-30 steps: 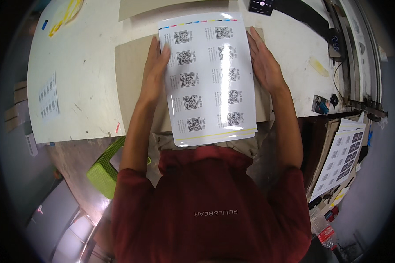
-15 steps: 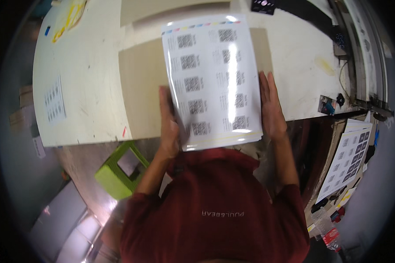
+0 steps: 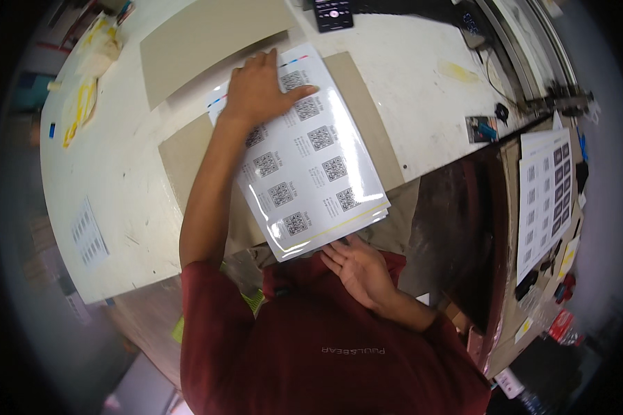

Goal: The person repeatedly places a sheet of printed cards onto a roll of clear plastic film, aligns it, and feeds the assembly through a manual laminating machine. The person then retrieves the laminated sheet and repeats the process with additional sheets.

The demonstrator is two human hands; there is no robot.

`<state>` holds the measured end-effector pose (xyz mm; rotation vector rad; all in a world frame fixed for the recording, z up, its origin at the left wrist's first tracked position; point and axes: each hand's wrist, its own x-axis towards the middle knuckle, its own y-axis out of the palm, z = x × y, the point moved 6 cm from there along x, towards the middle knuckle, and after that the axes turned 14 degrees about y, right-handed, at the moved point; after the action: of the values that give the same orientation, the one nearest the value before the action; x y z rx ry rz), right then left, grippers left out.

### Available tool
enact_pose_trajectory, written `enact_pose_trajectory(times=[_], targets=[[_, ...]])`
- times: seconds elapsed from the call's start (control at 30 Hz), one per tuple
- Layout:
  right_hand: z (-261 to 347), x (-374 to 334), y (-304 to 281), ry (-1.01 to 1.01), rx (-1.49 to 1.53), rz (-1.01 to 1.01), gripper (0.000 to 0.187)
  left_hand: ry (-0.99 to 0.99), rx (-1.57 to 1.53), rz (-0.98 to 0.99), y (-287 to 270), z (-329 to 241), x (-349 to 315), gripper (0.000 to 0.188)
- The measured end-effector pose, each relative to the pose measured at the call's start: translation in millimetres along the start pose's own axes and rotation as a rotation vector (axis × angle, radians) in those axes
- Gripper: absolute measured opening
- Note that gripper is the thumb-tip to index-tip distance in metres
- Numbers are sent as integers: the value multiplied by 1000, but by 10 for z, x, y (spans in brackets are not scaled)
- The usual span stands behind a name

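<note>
A stack of glossy white sheets (image 3: pixel 291 149) printed with square codes lies at a slant on a grey-brown board (image 3: pixel 356 86), its near end reaching past the table edge. My left hand (image 3: pixel 259 86) rests palm down across the far end of the stack, fingers stretched and thumb spread out. At the near edge of the sheets, my right hand (image 3: pixel 360 270) is turned palm up with its fingers extended against or just under the edge; the exact contact is hard to see. Neither hand is closed round anything.
Another grey-brown board (image 3: pixel 214 45) lies behind the stack. A phone (image 3: pixel 333 15) sits at the far side. Left on the white table (image 3: pixel 138 228) is a small printed sheet (image 3: pixel 88 232). More printed sheets (image 3: pixel 543 200) lie on the right side surface, beside a metal rail (image 3: pixel 533 55).
Both hands have left the stack's sides: the left moved onto its far end, the right to its near edge. The stack now appears turned, and the view has shifted.
</note>
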<state>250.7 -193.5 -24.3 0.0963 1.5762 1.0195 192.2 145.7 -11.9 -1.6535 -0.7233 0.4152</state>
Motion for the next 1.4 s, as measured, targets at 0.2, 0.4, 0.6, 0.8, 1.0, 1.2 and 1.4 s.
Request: enact_pose_trajectory(times=[0.2,0.4,0.6,0.8,1.0,1.2,1.4], targets=[[-28,37,90,-5,31,13,42,-85,-155,133,-79,-33,-23,104],[-57,114,90,-17,61,76,32,13,-125,-31,-55,-27,-18,105],[117,-114,-407,77,-37,-165,43,102,-55,-156,82,-8,-204,91],[1719,-1777,-1065,-1068,-902,-976,32,100,-155,-219,109,23,-259,79],[3277,-3652,-2978,-825,-845,-2166,64,58,-366,-566,-283,186,-617,54],[3450,-3674,-3635,-419,-623,-1932,101,-445,-34,-386,-22,671,-2189,58],[3350,-3778,-3566,-561,-667,-2306,61,-334,137,-168,-221,4,-2301,59]])
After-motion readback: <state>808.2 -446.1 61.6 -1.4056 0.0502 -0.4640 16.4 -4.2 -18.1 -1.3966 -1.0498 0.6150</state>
